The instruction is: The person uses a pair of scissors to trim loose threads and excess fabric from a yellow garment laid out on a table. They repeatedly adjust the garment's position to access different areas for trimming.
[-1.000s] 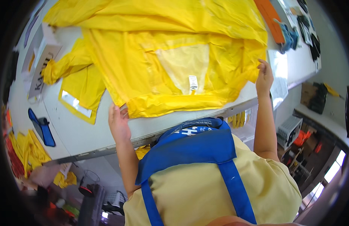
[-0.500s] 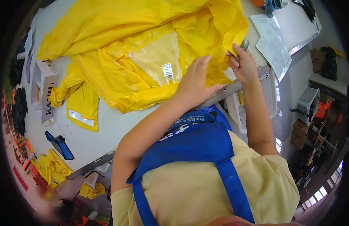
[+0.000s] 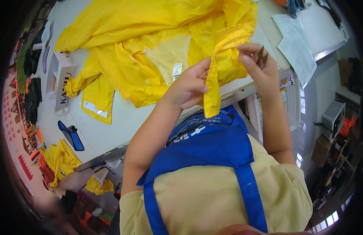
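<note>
A yellow jacket (image 3: 150,37) with a pale mesh lining and a white label lies spread on the white table. My left hand (image 3: 190,86) is closed on the jacket's folded edge strip, thumb on top, and the strip's end hangs over the table's front edge. Beside the strip's right side, my right hand (image 3: 259,66) is raised with curled fingers. Small metal snips (image 3: 262,55) stick up from between its fingers, their handles hidden. Whether the right fingertips touch the fabric, I cannot tell.
Paper sheets (image 3: 295,45) lie at the right of the table. On the left are a small cardboard box (image 3: 65,88), a blue-and-black pouch (image 3: 71,135) and a yellow piece with a white tag (image 3: 98,103). A white basket (image 3: 291,105) stands below the right edge.
My left hand has gone from open above the jacket to gripping its edge strip. The right hand has let go of the jacket's corner. The strip is now turned up toward me.
</note>
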Action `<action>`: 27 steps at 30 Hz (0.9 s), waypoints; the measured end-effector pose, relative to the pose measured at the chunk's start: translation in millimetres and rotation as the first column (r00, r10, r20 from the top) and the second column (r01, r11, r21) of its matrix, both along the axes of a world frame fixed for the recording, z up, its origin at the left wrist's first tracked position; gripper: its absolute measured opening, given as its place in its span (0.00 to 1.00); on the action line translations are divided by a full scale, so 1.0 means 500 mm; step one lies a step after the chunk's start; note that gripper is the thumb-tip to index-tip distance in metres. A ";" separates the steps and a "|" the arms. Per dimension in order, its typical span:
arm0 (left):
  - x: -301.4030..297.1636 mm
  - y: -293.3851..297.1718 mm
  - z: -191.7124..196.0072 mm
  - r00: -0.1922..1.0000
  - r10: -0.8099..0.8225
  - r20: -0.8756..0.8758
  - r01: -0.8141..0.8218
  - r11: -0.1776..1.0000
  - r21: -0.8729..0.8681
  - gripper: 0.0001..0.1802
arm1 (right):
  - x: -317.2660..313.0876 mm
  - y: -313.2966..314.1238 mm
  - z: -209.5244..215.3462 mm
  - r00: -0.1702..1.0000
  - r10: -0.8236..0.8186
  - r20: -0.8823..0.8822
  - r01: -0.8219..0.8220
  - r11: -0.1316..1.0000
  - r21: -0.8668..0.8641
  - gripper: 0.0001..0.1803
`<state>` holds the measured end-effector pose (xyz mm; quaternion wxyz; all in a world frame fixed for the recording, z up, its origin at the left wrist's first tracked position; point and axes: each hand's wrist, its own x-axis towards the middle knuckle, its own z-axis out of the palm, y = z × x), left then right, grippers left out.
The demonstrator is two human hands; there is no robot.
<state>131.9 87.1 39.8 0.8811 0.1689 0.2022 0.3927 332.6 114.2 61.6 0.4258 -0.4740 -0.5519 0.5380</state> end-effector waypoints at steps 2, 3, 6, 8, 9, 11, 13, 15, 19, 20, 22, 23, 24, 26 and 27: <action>-0.006 -0.013 -0.002 0.979 0.027 0.201 -0.017 0.999 -0.052 0.48 | -0.014 -0.035 0.008 1.000 0.007 0.011 -0.006 1.000 -0.028 0.08; -0.007 -0.018 -0.004 0.979 0.046 0.200 -0.035 0.998 -0.058 0.48 | -0.016 -0.049 0.004 1.000 0.019 0.007 -0.018 0.999 -0.031 0.08; -0.001 -0.028 -0.001 0.994 0.064 0.089 -0.064 0.998 -0.006 0.47 | -0.028 -0.085 0.003 1.000 0.013 -0.025 -0.014 0.997 -0.074 0.09; 0.009 -0.035 0.016 0.987 0.065 -0.150 -0.049 0.993 0.105 0.46 | -0.035 -0.097 0.016 0.999 0.034 -0.031 -0.037 0.994 -0.105 0.11; 0.015 -0.037 0.016 0.973 0.075 -0.218 -0.032 0.981 0.194 0.47 | -0.036 -0.099 0.022 0.998 0.043 -0.034 -0.047 0.992 -0.121 0.12; 0.029 -0.041 0.016 0.931 0.111 -0.348 0.023 0.933 0.360 0.47 | -0.035 -0.101 0.025 0.996 0.087 0.036 -0.081 0.985 -0.149 0.19; 0.038 -0.045 0.014 0.847 0.234 -0.478 0.013 0.889 0.459 0.43 | -0.037 -0.109 -0.003 0.997 0.061 -0.049 -0.069 0.982 -0.175 0.22; 0.040 -0.051 -0.006 0.681 0.396 -0.616 0.086 0.792 0.605 0.34 | -0.030 -0.109 -0.008 0.978 0.021 -0.208 -0.068 0.973 -0.220 0.24; 0.037 -0.050 0.010 0.704 0.369 -0.606 0.018 0.845 0.535 0.23 | -0.006 -0.110 0.003 0.969 0.065 -0.240 -0.096 0.988 -0.122 0.24; 0.032 -0.051 0.012 0.700 0.345 -0.625 0.026 0.862 0.505 0.22 | 0.009 -0.108 0.000 0.979 0.095 -0.179 -0.106 0.993 -0.053 0.24; 0.024 -0.049 0.025 0.701 0.261 -0.664 0.064 0.904 0.423 0.22 | 0.026 -0.106 0.002 0.994 0.108 0.005 -0.108 0.990 0.087 0.22; 0.022 -0.046 0.038 0.704 0.200 -0.682 0.095 0.924 0.370 0.23 | 0.033 -0.102 0.016 0.972 0.139 0.188 -0.165 0.977 0.132 0.21; 0.021 -0.045 0.042 0.714 0.172 -0.679 0.104 0.933 0.345 0.24 | 0.040 -0.095 0.038 0.918 0.155 0.366 -0.228 0.959 0.166 0.20; 0.019 -0.043 0.050 0.742 0.149 -0.653 0.100 0.940 0.328 0.25 | 0.040 -0.087 0.072 0.835 0.125 0.536 -0.254 0.951 0.175 0.15; 0.018 -0.043 0.052 0.760 0.155 -0.631 0.086 0.939 0.333 0.25 | 0.039 -0.086 0.076 0.835 0.119 0.538 -0.257 0.948 0.188 0.15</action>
